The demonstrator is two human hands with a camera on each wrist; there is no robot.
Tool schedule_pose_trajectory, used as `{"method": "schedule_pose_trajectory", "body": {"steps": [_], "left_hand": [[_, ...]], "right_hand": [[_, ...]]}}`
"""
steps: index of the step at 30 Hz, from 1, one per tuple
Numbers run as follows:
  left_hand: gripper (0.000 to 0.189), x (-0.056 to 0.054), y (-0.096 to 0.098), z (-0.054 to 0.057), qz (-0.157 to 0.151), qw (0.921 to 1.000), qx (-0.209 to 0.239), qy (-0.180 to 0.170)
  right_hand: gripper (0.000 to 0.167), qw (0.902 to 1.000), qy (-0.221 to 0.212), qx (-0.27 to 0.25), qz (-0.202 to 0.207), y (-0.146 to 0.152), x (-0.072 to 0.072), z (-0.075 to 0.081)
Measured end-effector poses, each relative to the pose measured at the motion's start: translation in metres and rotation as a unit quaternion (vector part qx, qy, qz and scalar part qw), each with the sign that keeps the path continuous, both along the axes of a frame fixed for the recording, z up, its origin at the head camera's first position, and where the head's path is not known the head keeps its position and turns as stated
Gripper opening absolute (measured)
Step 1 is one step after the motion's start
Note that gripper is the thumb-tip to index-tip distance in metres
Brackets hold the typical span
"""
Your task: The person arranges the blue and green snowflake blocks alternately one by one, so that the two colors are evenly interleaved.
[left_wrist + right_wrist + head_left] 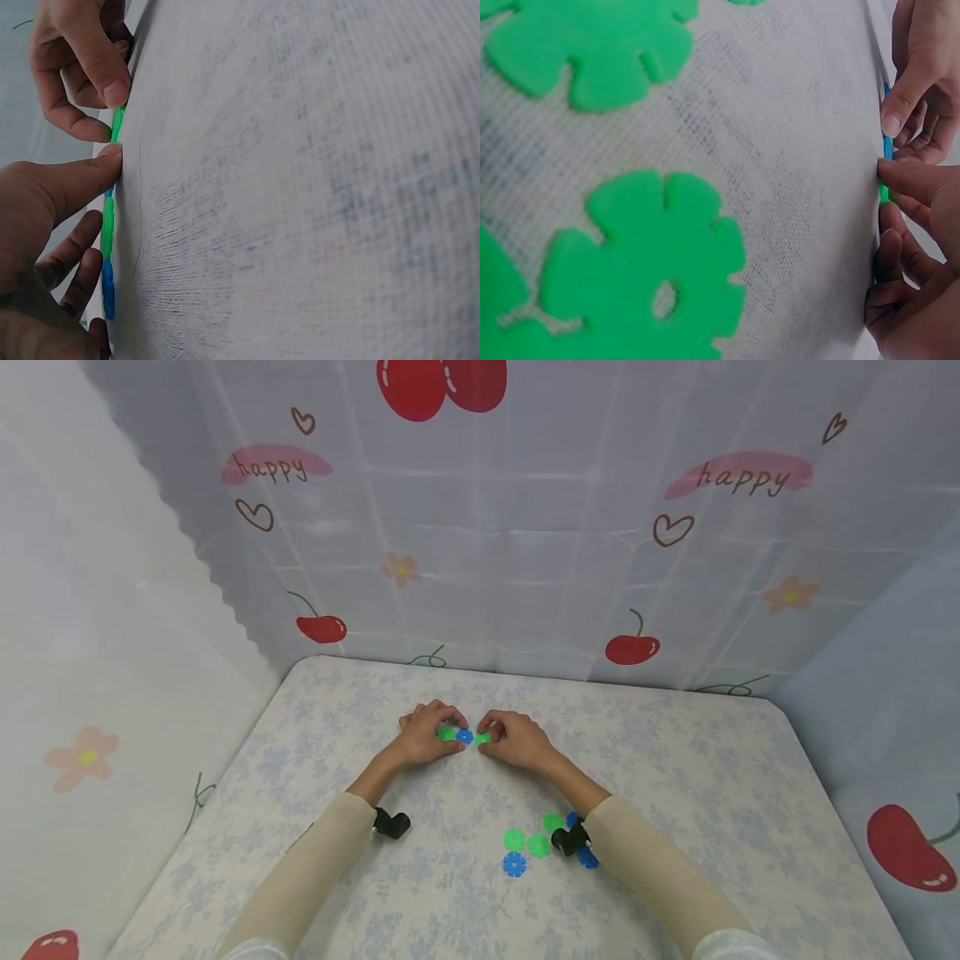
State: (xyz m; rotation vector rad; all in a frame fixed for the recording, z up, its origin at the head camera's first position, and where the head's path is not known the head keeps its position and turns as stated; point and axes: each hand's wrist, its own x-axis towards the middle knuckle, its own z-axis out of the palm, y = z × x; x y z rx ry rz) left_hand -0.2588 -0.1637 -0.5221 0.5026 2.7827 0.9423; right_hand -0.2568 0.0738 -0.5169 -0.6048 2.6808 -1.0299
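My left hand [427, 735] pinches a blue notched flower disc [465, 737] between thumb and fingers near the back of the table. Joined in a row with it are a green disc [446, 733] and, at the far left end, another blue disc [109, 291], which the left hand hides in the head view. Facing it, my right hand [519, 740] pinches a green disc [482, 738] edge-on beside the held blue one. Whether these two touch or interlock I cannot tell. Both wrist views show the discs lying nearly flat at table level.
Loose green discs [538, 846] and blue discs [513, 865] lie toward the front, some partly under the right forearm and its black wrist camera [570, 839]. Another black camera [392, 823] sits on the left wrist. Printed curtains [495, 527] surround the cloth-covered table [435, 893].
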Motion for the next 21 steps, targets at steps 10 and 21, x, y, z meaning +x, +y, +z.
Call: {"method": "schedule_pose_trajectory", "body": {"steps": [10, 21], "left_hand": [[0.025, 0.000, 0.000, 0.000, 0.000, 1.0000, -0.002, -0.006], [0.025, -0.001, 0.001, 0.001, 0.005, 1.0000, -0.006, -0.001]], "right_hand": [[0.023, 0.9998, 0.007, -0.018, 0.001, 0.001, 0.001, -0.004], [0.036, 0.9973, -0.021, -0.067, 0.023, 0.019, 0.011, -0.002]]}}
